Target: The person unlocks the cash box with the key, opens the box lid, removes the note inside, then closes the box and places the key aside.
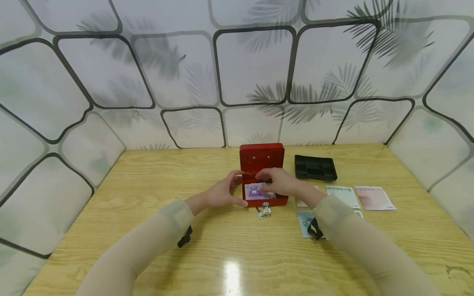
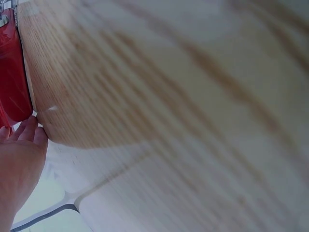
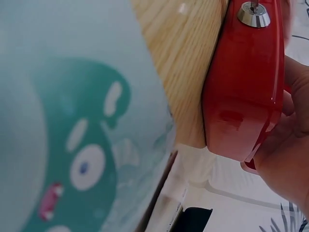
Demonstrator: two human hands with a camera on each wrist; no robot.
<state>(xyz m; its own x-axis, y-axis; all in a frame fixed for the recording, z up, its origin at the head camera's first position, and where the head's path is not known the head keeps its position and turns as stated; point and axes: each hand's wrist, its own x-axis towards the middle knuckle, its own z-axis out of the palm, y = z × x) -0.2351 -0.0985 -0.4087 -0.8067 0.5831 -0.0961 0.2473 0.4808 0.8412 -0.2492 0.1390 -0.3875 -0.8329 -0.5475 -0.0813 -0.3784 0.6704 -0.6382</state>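
A red cash box [image 1: 266, 202] stands on the table with its lid [image 1: 261, 158] raised. Inside lies a card with a purple cartoon figure [image 1: 254, 192]. My left hand [image 1: 223, 191] holds the box's left side, thumb at the front corner and fingers towards the back; the left wrist view catches its fingers against the red wall. Over the right part of the box, my right hand [image 1: 279, 181] reaches in, its fingers near the back and its thumb over the card. The box hides part of that hand in the right wrist view. Keys [image 1: 262, 213] hang from the front lock [image 3: 253, 14].
A black compartment tray [image 1: 315, 167] lies right of the box. Nearer are a pale green booklet [image 1: 342, 195], a pink booklet [image 1: 374, 198] and a teal cartoon card [image 1: 305, 220], partly under the right forearm. A patterned fabric wall [image 1: 255, 65] rises behind the table [image 1: 163, 172].
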